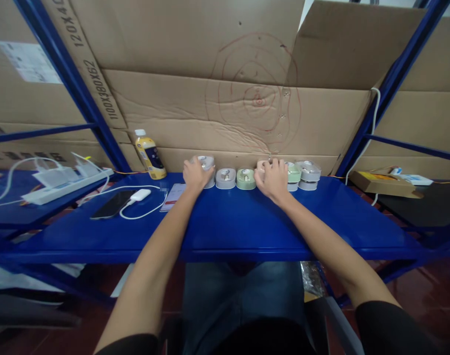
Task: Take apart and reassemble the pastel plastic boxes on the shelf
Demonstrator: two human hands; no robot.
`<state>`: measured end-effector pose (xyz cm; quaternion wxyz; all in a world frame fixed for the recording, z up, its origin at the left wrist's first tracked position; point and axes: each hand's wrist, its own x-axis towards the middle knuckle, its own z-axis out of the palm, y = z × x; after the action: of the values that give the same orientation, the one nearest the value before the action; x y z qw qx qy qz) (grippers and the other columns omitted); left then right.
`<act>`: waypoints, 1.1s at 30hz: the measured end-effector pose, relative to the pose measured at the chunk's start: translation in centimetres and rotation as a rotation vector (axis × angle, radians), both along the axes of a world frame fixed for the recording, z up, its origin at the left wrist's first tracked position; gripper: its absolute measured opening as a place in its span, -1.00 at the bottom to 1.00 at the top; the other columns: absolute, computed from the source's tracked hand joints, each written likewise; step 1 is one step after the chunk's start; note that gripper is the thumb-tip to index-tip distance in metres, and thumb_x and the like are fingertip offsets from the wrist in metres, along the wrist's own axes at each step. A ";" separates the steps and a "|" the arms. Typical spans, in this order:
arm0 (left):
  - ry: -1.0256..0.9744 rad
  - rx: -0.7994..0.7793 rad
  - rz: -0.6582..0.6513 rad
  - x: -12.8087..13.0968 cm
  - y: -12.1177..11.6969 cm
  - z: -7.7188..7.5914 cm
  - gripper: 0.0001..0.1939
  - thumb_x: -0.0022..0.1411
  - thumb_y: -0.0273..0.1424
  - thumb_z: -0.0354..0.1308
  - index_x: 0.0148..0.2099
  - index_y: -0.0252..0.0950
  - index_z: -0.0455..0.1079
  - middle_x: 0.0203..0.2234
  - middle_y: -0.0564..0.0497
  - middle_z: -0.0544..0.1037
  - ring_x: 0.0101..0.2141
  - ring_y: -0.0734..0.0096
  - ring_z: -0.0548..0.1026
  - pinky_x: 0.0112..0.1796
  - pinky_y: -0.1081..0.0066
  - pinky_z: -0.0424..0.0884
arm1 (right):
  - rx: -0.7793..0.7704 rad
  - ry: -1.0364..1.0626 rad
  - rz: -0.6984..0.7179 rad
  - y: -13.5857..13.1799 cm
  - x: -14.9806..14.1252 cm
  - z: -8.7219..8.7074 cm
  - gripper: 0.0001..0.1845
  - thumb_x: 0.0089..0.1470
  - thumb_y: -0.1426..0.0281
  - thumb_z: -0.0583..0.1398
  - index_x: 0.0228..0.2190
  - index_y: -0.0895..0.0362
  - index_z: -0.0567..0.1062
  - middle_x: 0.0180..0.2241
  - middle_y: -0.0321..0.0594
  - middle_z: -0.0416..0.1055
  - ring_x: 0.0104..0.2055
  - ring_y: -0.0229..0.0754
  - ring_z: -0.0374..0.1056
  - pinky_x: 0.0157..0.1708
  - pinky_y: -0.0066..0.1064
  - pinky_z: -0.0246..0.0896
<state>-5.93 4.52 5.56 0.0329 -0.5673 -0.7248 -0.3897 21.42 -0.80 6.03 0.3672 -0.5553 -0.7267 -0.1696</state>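
A row of small rounded cases stands at the back of the blue shelf (225, 222), against the cardboard. My left hand (194, 175) is curled over the leftmost grey case (207, 162). Beside it stand a grey case (225, 178) and a pale green case (245, 179), both untouched. My right hand (271, 180) is closed over a pinkish case (261, 167), fingers wrapped on its top. To its right a green case (294, 172) sits on a white one, and a grey case (308, 170) tops another stack.
A yellow drink bottle (150, 155) stands at the left of the row. A black phone (112, 204), a white charger (139, 195) with cable and a card (173, 195) lie on the shelf. A white power strip (58, 180) is further left, a flat box (382, 181) at right.
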 end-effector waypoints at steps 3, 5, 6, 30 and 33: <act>0.017 0.141 -0.129 -0.1 -2.4 0.5 -0.23 0.25 -0.08 0.34 0.37 -0.32 0.25 0.21 -0.42 0.36 0.22 -0.36 0.43 0.21 -0.15 0.36 | 0.042 0.063 0.133 -0.4 1.1 -0.1 -0.61 0.36 0.15 0.08 -0.06 0.13 0.57 -0.02 0.13 0.44 0.11 0.28 0.26 0.15 0.15 0.18; 0.079 0.234 -0.372 0.2 -4.2 0.4 -0.24 0.22 -0.12 0.36 0.36 -0.27 0.26 0.21 -0.30 0.41 0.25 -0.21 0.42 0.27 -0.08 0.34 | 0.061 0.103 0.315 -0.5 1.8 -0.2 -0.63 0.32 0.10 0.16 -0.02 0.07 0.54 -0.03 0.04 0.46 0.10 0.20 0.33 0.19 0.12 0.22; 0.105 0.256 -0.527 0.5 -5.1 0.2 -0.25 0.19 -0.12 0.38 0.34 -0.26 0.29 0.21 -0.26 0.45 0.26 -0.16 0.42 0.29 -0.07 0.32 | 0.055 0.110 0.415 -0.6 2.1 -0.3 -0.56 0.27 0.05 0.22 0.04 0.05 0.52 0.01 0.01 0.46 0.13 0.19 0.34 0.22 0.12 0.23; 0.163 -0.079 -1.167 3.0 -8.3 -5.1 -0.64 0.37 -0.13 0.24 0.07 -0.18 0.66 0.26 -0.19 0.41 0.27 -0.07 0.44 0.32 -0.09 0.32 | -0.580 0.221 0.534 0.0 9.3 -1.3 -0.29 0.15 -0.11 0.33 0.18 0.02 0.54 0.15 -0.07 0.55 0.12 0.16 0.50 0.21 0.11 0.37; 0.104 -0.025 -1.118 2.5 -7.8 -4.9 -0.59 0.43 -0.09 0.14 0.05 -0.23 0.65 0.25 -0.23 0.43 0.24 -0.07 0.46 0.31 -0.10 0.33 | -0.570 0.257 0.490 0.2 9.2 -1.5 -0.24 0.16 -0.13 0.31 0.22 0.05 0.51 0.17 -0.02 0.53 0.13 0.17 0.49 0.21 0.11 0.36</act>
<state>-3.38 -3.32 0.62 -0.1495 -0.8839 -0.3160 -0.3106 30.61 -0.61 4.51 0.3160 -0.4616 -0.8039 0.2022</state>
